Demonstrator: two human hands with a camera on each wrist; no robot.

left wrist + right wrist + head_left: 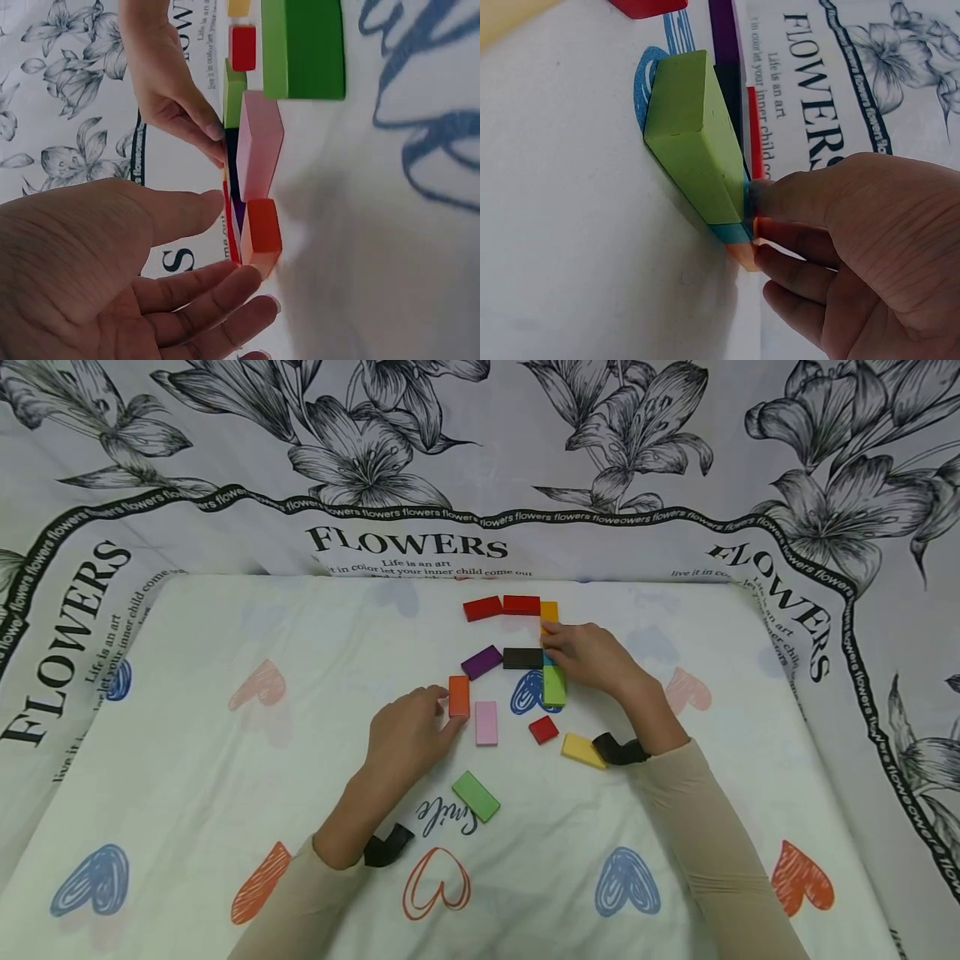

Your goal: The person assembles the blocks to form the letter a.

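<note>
My left hand [408, 727] is at the orange block [459, 697], which stands on the cloth. Its index finger is beside the block's left side, the thumb near the close end. In the left wrist view the thumb and fingers [225, 300] are spread apart, fingertips by the orange block [262, 236]. My right hand [592, 656] pinches a yellow-orange block [549, 610] at the far end of a column. Its thumb touches the blue block [731, 232], partly hidden by the hand. A light green block [554, 687] closes the column's near end.
Two red blocks [521, 605], a black block [522, 658] and a purple block [482, 662] extend left of the column. Pink [486, 723], small red [543, 729], yellow [582, 750] and green [476, 796] blocks lie nearer on the heart-printed cloth [165, 777].
</note>
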